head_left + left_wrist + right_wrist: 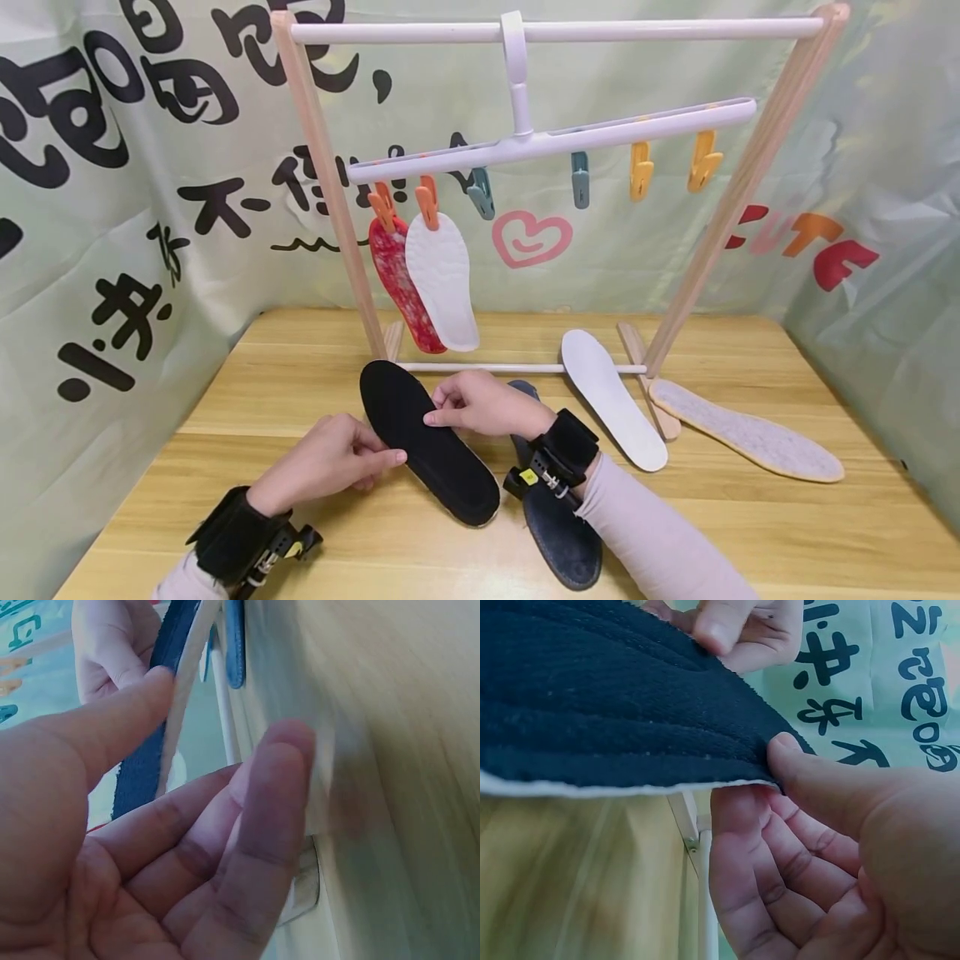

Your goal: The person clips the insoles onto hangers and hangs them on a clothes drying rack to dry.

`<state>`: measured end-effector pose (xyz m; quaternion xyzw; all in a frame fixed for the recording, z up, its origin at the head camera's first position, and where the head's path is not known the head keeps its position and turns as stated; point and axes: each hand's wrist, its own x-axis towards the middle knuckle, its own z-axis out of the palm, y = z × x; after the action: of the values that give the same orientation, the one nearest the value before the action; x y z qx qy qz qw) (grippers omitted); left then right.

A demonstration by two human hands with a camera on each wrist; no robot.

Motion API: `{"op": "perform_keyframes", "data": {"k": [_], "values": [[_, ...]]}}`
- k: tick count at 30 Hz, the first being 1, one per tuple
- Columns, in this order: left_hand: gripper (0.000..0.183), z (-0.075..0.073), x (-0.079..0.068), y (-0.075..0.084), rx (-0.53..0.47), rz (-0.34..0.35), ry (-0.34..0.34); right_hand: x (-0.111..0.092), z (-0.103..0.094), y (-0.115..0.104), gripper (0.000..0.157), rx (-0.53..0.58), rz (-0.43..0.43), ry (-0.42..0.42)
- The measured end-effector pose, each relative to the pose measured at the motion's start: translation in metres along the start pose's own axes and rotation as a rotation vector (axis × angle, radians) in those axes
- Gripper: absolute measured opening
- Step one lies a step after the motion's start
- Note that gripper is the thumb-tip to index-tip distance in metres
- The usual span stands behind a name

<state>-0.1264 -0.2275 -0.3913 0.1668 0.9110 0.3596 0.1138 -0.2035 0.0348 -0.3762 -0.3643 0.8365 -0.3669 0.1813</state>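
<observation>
A black insole (pixel 420 433) with a pale underside is held tilted above the table. My right hand (pixel 487 404) pinches its right edge, thumb on the dark face and fingers underneath, as the right wrist view shows. My left hand (pixel 333 458) holds the opposite edge, its thumb on the dark face and its other fingers loosely bent below. Under my right forearm lies a dark blue insole (pixel 562 533), partly hidden. A white insole (pixel 611 400) and a grey insole with a yellowish rim (pixel 750 433) lie to the right.
From a rack's top bar (pixel 405 33) hangs a tilted hanger (pixel 637 132). Orange clips hold a red patterned insole (pixel 393 279) and a white insole (pixel 442 283). Blue-grey clips (pixel 581 180) and yellow clips (pixel 641 172) hold nothing. Printed cloth (pixel 847 150) encloses the table.
</observation>
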Motion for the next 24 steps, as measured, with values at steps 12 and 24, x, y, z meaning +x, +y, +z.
{"op": "perform_keyframes", "data": {"k": [12, 24], "values": [[0.040, -0.004, 0.007, 0.009, -0.016, -0.027, 0.091, -0.005, -0.007, 0.000, 0.021, 0.016, -0.026, 0.052], [0.031, -0.007, 0.019, 0.022, -0.038, 0.018, 0.176, -0.013, -0.019, -0.007, 0.023, 0.041, -0.036, 0.102]]}}
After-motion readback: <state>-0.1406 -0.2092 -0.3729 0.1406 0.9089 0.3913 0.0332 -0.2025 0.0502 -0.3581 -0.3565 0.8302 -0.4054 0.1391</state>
